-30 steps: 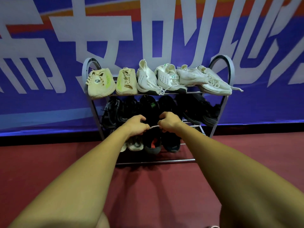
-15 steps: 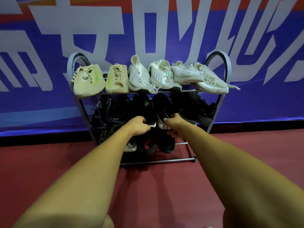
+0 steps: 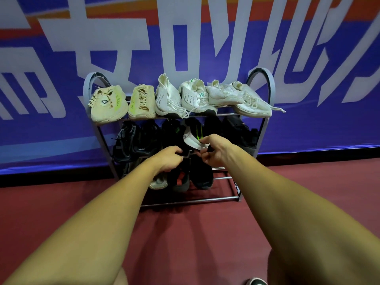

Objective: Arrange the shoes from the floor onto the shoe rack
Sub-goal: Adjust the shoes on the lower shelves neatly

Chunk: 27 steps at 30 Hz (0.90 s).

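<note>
Our left hand and right hand grip one black shoe; six pale shoes top the rack at twelve o'clock.

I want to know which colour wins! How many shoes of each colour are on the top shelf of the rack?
Beige shoes: 2
White shoes: 4
Total on the top shelf: 6
</note>
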Available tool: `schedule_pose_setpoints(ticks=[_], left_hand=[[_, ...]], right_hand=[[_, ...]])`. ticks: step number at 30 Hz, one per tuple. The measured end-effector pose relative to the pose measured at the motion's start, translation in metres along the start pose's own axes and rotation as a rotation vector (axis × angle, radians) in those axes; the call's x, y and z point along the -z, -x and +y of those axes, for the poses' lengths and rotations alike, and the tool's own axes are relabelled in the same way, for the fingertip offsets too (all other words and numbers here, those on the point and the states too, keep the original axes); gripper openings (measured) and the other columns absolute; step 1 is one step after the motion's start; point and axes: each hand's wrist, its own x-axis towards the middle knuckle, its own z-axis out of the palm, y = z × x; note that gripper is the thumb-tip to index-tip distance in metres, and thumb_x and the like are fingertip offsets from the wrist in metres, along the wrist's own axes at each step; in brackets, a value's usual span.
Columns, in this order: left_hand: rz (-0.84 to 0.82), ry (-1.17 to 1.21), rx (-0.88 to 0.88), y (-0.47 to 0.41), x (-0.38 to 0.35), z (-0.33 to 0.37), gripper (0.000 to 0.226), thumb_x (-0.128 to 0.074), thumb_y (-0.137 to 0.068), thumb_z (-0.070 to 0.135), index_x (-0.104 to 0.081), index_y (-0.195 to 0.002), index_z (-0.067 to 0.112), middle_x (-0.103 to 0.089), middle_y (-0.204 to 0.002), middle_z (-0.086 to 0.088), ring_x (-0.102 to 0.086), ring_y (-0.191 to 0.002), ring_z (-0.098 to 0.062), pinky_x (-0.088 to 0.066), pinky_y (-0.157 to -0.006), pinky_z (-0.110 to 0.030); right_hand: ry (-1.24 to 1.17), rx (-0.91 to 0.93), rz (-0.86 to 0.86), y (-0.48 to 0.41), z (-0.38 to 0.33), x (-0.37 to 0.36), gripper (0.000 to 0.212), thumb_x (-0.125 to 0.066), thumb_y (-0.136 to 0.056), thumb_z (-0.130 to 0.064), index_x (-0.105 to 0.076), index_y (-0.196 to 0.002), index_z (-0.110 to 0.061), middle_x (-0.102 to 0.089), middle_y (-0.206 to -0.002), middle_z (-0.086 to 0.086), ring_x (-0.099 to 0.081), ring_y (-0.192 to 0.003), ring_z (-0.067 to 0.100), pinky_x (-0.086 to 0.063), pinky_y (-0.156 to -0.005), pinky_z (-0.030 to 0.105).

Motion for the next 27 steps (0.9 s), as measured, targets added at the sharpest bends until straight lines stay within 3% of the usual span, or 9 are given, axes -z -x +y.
schedule_pose_setpoints(ticks=[3, 7, 10, 13, 16, 18, 20, 23, 27], left_hand=[[0.085, 0.251, 0.017, 0.005, 0.006, 0.01, 0.041, -0.041, -0.101, 0.043, -0.063, -0.119, 0.014, -0.069, -0.1, -0.004, -0.064, -0.081, -0.015, -0.042, -0.06, -0.024], [0.108, 0.485, 0.08, 0.016, 0.014, 0.011, 0.062, -0.055, -0.078, 0.069, -0.074, -0.103, 0.014, -0.076, -0.097, 0.0, -0.068, -0.082, -0.014, -0.045, -0.059, -0.023], [0.207, 0.53, 0.1, 0.02, 0.014, 0.009, 0.058, -0.064, -0.068, 0.055, -0.07, -0.102, 0.009, -0.074, -0.088, -0.004, -0.066, -0.073, -0.017, -0.038, -0.051, -0.023], [0.315, 0.647, 0.111, 0.024, 0.018, 0.012, 0.032, -0.059, -0.076, 0.039, -0.064, -0.094, 0.012, -0.061, -0.081, -0.004, -0.055, -0.068, -0.02, -0.034, -0.051, -0.024], [0.291, 0.755, 0.157, 0.027, 0.026, 0.005, 0.032, -0.056, -0.071, 0.038, -0.057, -0.094, 0.016, -0.055, -0.083, -0.002, -0.055, -0.072, -0.019, -0.036, -0.053, -0.025], [0.272, 0.781, 0.183, 0.029, 0.031, 0.0, 0.033, -0.054, -0.065, 0.041, -0.053, -0.088, 0.019, -0.05, -0.086, -0.003, -0.05, -0.078, -0.023, -0.034, -0.055, -0.028], [0.27, 0.784, 0.191, 0.029, 0.034, -0.002, 0.033, -0.053, -0.061, 0.044, -0.05, -0.082, 0.019, -0.047, -0.087, -0.005, -0.046, -0.081, -0.025, -0.032, -0.059, -0.033], [0.245, 0.768, 0.191, 0.031, 0.033, -0.003, 0.038, -0.056, -0.057, 0.049, -0.052, -0.082, 0.02, -0.05, -0.092, -0.006, -0.049, -0.082, -0.026, -0.034, -0.065, -0.037], [0.199, 0.797, 0.168, 0.039, 0.031, 0.0, 0.037, -0.059, -0.062, 0.049, -0.053, -0.085, 0.021, -0.051, -0.093, -0.005, -0.051, -0.08, -0.024, -0.037, -0.064, -0.034]], right_hand=[[0.037, -0.054, -0.056, 0.015, 0.003, -0.008, 0.015, -0.053, -0.094, -0.014, -0.047, -0.08, -0.014, -0.05, -0.057, 0.002, -0.032, -0.031, 0.004, -0.024, -0.039, 0.011], [0.112, -0.111, -0.173, 0.037, 0.003, -0.016, 0.019, -0.053, -0.097, -0.019, -0.053, -0.08, -0.012, -0.052, -0.049, 0.004, -0.03, -0.033, 0.001, -0.024, -0.048, 0.011], [0.166, -0.14, -0.252, 0.046, 0.005, -0.017, 0.014, -0.057, -0.096, -0.018, -0.055, -0.085, -0.01, -0.065, -0.068, 0.012, -0.035, -0.032, 0.002, -0.026, -0.043, 0.01], [0.254, -0.111, -0.256, 0.043, 0.011, -0.011, 0.024, -0.061, -0.095, -0.034, -0.057, -0.096, -0.011, -0.07, -0.092, 0.012, -0.044, -0.039, 0.004, -0.032, -0.039, 0.013], [0.283, -0.011, -0.166, 0.041, 0.015, -0.002, 0.046, -0.058, -0.094, -0.05, -0.051, -0.122, -0.013, -0.067, -0.112, 0.006, -0.053, -0.055, 0.007, -0.037, -0.043, 0.016], [0.242, 0.042, -0.113, 0.041, 0.014, 0.002, 0.047, -0.056, -0.096, -0.048, -0.046, -0.124, -0.011, -0.066, -0.12, 0.006, -0.054, -0.06, 0.007, -0.038, -0.043, 0.015], [0.2, 0.062, -0.079, 0.042, 0.011, 0.004, 0.039, -0.055, -0.098, -0.045, -0.049, -0.118, -0.012, -0.067, -0.113, 0.005, -0.055, -0.056, 0.007, -0.038, -0.04, 0.015], [0.117, 0.054, -0.031, 0.039, 0.012, 0.009, 0.026, -0.055, -0.098, -0.042, -0.055, -0.107, -0.017, -0.062, -0.083, 0.006, -0.052, -0.037, 0.007, -0.034, -0.037, 0.016], [-0.036, 0.025, 0.011, 0.033, 0.014, 0.011, 0.036, -0.06, -0.095, -0.045, -0.06, -0.113, -0.015, -0.072, -0.09, 0.012, -0.056, -0.052, 0.011, -0.038, -0.042, 0.016]])
